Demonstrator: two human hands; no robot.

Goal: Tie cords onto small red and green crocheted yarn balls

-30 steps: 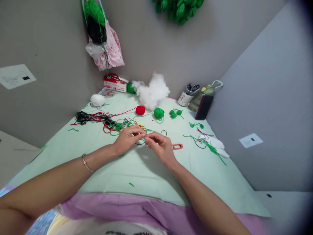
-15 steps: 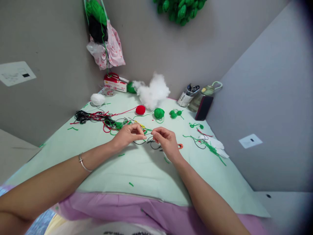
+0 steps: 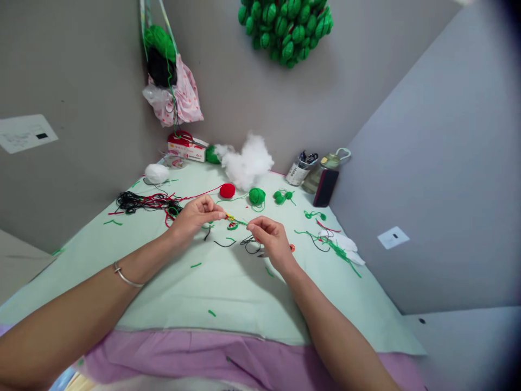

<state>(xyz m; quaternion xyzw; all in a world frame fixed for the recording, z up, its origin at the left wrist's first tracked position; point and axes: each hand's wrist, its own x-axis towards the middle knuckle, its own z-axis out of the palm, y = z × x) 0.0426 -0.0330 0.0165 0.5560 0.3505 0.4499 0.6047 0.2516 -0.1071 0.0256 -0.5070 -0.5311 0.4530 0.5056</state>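
My left hand [image 3: 194,215] and my right hand [image 3: 272,241] are both pinched above the pale green table cover [image 3: 228,293], a short way apart. A thin green yarn strand [image 3: 238,221] with a yellow bit runs taut between their fingertips. Below it on the cover lie loose black thread loops [image 3: 249,244] and a small red and green piece [image 3: 232,226]. Orange-handled scissors [image 3: 290,248] lie mostly hidden behind my right hand. A bracelet sits on my left wrist.
A tangle of black and red yarn [image 3: 142,201] lies at the left. Red ball [image 3: 227,190], green ball [image 3: 256,196], white ball [image 3: 156,173] and white stuffing [image 3: 246,161] sit farther back. A tin with tools [image 3: 298,170], bottle and dark phone [image 3: 324,187] stand by the right wall.
My hands have drawn apart from touching, stretching the green strand between them. The view has tilted up, so the table contents sit lower and the green wall wreath shows more.
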